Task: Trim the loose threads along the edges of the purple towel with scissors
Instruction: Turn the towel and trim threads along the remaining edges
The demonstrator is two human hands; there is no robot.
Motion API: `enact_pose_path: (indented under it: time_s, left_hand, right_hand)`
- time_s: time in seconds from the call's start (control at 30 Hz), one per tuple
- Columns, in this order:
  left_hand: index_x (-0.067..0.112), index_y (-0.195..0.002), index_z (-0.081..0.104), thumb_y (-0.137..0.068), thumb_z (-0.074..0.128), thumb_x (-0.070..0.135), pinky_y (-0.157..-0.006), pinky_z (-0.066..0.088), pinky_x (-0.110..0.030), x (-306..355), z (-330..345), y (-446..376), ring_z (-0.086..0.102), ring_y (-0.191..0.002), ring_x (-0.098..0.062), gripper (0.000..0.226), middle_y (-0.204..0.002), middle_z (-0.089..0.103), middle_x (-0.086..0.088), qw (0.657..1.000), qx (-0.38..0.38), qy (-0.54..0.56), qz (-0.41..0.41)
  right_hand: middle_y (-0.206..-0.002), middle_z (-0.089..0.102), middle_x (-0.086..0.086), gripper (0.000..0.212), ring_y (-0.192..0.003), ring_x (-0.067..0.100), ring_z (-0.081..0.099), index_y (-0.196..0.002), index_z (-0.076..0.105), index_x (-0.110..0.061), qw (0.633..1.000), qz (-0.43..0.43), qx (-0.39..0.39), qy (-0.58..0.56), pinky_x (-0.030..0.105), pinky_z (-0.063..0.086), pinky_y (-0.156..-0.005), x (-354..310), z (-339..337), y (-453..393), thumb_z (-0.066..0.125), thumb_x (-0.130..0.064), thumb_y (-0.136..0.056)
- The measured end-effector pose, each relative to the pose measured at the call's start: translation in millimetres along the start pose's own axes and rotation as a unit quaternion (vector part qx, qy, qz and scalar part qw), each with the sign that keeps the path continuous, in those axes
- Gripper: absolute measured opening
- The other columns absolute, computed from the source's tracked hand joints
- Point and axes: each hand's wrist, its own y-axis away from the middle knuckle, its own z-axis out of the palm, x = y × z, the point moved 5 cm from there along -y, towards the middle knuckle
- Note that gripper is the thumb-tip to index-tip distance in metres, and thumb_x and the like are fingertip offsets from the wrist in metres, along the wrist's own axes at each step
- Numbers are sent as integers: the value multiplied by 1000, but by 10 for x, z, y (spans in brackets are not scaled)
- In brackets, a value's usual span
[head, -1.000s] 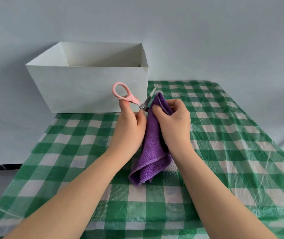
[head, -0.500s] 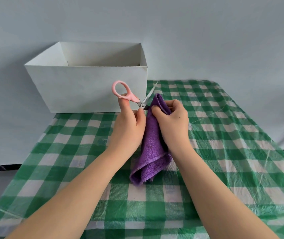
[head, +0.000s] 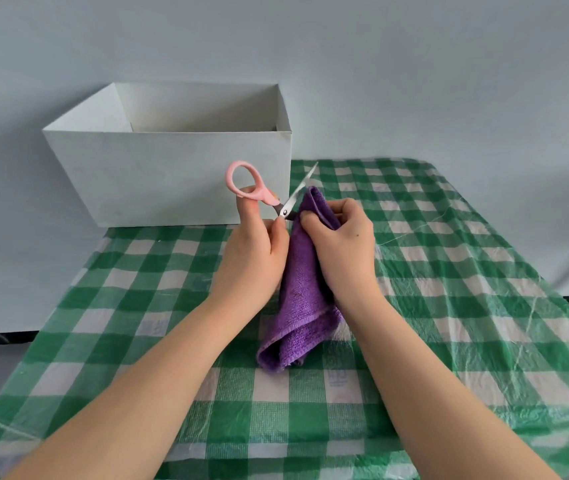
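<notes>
Here the towel point(head: 305, 289) is being held up over the middle of the table point(head: 466, 306) by the right hand point(head: 343, 249), whose fingers and thumb are being curled round the bunched upper part of the cloth. The top fold is being kept raised, while the lower end is being left to hang down and rest on the checked cover. Just to the left, the scissors point(head: 269, 197) are being gripped by the left hand point(head: 250, 263), with the thumb being passed through one pink loop; the other loop is being hidden by the hand. The blades are being pointed up and to the right, just beside the towel's top edge, and whether they are touching it cannot be told. A white box point(head: 158, 174) is being carried at the table's far left corner, open at the top.
</notes>
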Motion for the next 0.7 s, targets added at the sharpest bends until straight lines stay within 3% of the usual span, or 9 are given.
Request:
enact_pose_path:
  time_s: [0.2,0.33,0.53,0.7]
  left_hand:
    - [4,-131,27,-98,44,11,-42,29,-21,13,5,-8,42,-43,-9,38,-53,42,6,1000,-13,2,14]
    - [4,-135,26,-97,44,11,-42,28,-19,24,-22,11,39,-43,-10,43,-52,39,7,999,-1,-25,33]
    - [14,-126,27,-98,43,13,-41,32,-23,-33,44,-11,39,-41,-7,32,-52,43,3,996,4,78,-47]
    - [25,-113,27,-99,43,15,-44,35,-31,-68,22,-21,42,-47,-17,23,-56,44,-2,990,-3,120,-76]
  right_hand:
    - [-80,61,-14,10,-68,-6,55,-88,58,-19,999,-29,-11,-8,10,43,-64,-46,49,29,68,-18,-86]
    - [-80,59,-14,12,-69,-1,55,-87,56,-21,1000,-8,-6,11,18,45,-67,5,45,0,67,-21,-86]
    - [-78,60,-14,11,-67,-4,56,-87,57,-20,999,-34,6,-17,15,45,-64,-47,-1,32,68,-20,-86]
    - [-81,61,-15,14,-72,-3,56,-88,55,-25,998,-57,-27,31,13,43,-63,-60,91,46,69,-23,-87]
